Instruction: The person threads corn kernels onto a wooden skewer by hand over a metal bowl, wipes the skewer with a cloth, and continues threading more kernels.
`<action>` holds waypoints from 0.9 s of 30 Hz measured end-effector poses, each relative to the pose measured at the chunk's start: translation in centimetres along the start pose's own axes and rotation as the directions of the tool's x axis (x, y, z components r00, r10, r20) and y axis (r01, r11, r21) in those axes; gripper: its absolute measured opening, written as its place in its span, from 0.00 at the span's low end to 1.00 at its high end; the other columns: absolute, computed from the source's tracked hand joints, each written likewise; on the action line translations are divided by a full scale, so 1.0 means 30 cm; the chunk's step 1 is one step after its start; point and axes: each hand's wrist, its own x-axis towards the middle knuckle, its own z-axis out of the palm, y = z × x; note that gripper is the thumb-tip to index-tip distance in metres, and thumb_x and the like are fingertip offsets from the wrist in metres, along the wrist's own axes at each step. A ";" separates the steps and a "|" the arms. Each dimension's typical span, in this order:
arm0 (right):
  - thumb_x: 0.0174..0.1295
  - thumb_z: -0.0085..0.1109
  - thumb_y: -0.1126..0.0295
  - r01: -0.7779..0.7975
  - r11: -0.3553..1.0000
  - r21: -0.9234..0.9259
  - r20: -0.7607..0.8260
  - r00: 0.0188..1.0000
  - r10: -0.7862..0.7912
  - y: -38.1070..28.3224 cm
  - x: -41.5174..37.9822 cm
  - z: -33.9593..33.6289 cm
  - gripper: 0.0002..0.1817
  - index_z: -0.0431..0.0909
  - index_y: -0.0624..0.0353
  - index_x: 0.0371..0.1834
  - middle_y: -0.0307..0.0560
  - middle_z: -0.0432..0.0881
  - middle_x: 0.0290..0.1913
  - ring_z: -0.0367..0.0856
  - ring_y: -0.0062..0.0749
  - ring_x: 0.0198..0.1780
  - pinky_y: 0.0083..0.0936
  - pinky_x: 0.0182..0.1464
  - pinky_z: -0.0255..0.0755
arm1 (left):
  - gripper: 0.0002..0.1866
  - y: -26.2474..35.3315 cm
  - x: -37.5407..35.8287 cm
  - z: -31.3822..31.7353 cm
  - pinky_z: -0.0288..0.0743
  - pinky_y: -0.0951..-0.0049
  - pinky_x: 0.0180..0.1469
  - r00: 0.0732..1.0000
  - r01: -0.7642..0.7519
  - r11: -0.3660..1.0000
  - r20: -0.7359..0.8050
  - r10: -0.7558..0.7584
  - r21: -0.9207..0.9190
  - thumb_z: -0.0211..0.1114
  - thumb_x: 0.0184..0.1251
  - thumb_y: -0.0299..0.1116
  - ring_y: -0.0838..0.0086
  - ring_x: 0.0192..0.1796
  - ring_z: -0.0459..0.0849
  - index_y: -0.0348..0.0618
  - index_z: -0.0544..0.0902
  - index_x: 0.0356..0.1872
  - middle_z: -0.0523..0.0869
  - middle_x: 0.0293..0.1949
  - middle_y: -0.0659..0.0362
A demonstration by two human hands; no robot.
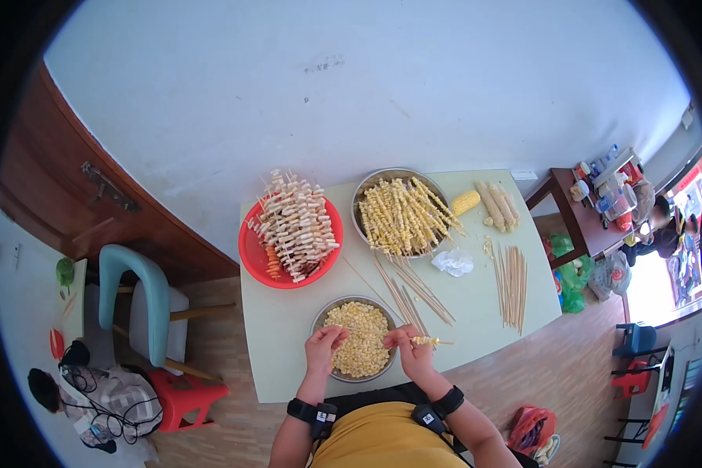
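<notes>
A metal bowl of loose corn kernels (359, 339) sits at the table's near edge. Over its right rim, my right hand (413, 355) grips a thin wooden skewer (444, 342) with a few kernels threaded on it. Above the bowl's left side is my left hand (327, 345), its fingertips pinched together; whatever they hold is too small to make out. Behind the bowl, bare skewers (413, 288) lie loose on the table. Farther back, a larger metal bowl (359, 195) holds many skewers strung with corn.
A red basin (249, 265) of loaded skewers stands at the left. Toward the right are a corn cob (465, 203), stripped cobs (499, 207), crumpled white paper (453, 263) and a bundle of skewers (512, 288). A blue chair (136, 261) and red stool (183, 399) stand left; people appear far right.
</notes>
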 end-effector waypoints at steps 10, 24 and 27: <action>0.62 0.43 0.74 0.092 0.972 -0.218 0.065 0.995 -0.079 -0.051 0.011 0.018 0.10 0.74 0.66 0.28 0.44 0.78 0.25 0.77 0.23 0.27 0.17 0.32 0.71 | 0.03 0.005 0.001 0.000 0.72 0.85 0.30 0.996 -0.088 0.995 -0.015 0.089 0.057 0.59 0.56 0.24 0.76 0.30 0.82 0.37 0.76 0.31 0.82 0.29 0.55; 0.59 0.48 0.73 0.228 0.916 -0.330 0.148 0.971 -0.188 -0.054 0.014 0.034 0.07 0.73 0.63 0.26 0.46 0.78 0.23 0.78 0.32 0.25 0.22 0.28 0.71 | 0.02 0.012 0.002 -0.005 0.73 0.82 0.30 0.970 -0.240 0.962 0.004 0.241 0.131 0.58 0.54 0.21 0.74 0.28 0.82 0.36 0.75 0.29 0.82 0.27 0.53; 0.60 0.47 0.73 0.194 0.925 -0.325 0.146 0.977 -0.154 -0.064 0.016 0.038 0.08 0.73 0.63 0.26 0.46 0.78 0.23 0.78 0.31 0.25 0.22 0.28 0.71 | 0.02 0.004 0.006 -0.009 0.75 0.80 0.32 0.948 -0.317 0.939 0.031 0.316 0.137 0.57 0.54 0.19 0.74 0.28 0.82 0.35 0.74 0.28 0.81 0.26 0.53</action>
